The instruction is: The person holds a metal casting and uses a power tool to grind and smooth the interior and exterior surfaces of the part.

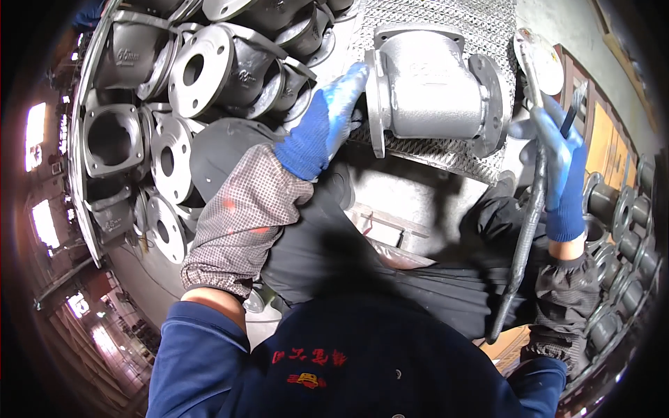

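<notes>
A silver-grey cast valve body (432, 90) with round flanges lies on its side on a patterned metal work surface (488, 21). My left hand (338, 104), in a blue glove, is stretched out against its left flange, fingers extended and holding nothing. To the right of the casting, my blue-gloved right hand (561, 150) is closed around a long, dark grey rod (523, 237) that runs down towards my lap. A slim dark piece (573, 111) sticks out by the fingers of that hand; its kind is unclear.
Several similar grey flanged castings (202, 70) are stacked at the left. More flanged parts (620, 265) stand at the right, near a wooden cabinet (610, 139). A whitish round disc (543, 63) is by the rod's upper end. My knees lie below the work surface.
</notes>
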A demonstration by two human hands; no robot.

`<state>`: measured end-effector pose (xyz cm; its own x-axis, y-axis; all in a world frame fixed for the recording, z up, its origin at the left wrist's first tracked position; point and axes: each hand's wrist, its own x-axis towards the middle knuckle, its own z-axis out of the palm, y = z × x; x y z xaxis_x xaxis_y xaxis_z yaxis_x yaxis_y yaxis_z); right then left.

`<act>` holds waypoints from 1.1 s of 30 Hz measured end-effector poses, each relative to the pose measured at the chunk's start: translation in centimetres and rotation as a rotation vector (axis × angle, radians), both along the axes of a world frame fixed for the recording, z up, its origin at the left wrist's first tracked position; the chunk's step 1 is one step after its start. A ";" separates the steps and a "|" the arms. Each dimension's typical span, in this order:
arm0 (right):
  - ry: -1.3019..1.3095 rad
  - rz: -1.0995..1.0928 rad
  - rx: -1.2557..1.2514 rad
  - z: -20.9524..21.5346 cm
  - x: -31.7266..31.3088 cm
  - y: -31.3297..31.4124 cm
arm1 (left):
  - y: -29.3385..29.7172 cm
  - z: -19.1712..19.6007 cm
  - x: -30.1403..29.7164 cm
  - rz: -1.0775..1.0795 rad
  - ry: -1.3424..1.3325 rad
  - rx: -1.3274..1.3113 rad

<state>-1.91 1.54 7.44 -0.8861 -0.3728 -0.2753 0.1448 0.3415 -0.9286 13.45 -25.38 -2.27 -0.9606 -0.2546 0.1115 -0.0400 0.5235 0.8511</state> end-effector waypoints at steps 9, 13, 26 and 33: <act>-0.595 0.259 -0.051 0.8 11.5 -3.9 | 3.1 4.4 0.8 0.287 -0.239 1.070; -0.471 0.216 0.002 -0.4 11.0 -6.2 | 3.1 2.6 2.4 0.182 -0.095 0.905; -0.278 0.617 0.381 4.5 7.2 -7.7 | 5.5 3.8 6.0 0.338 -0.086 1.065; 0.614 1.017 0.262 1.3 3.4 -5.1 | 5.5 3.9 5.9 0.448 0.052 1.172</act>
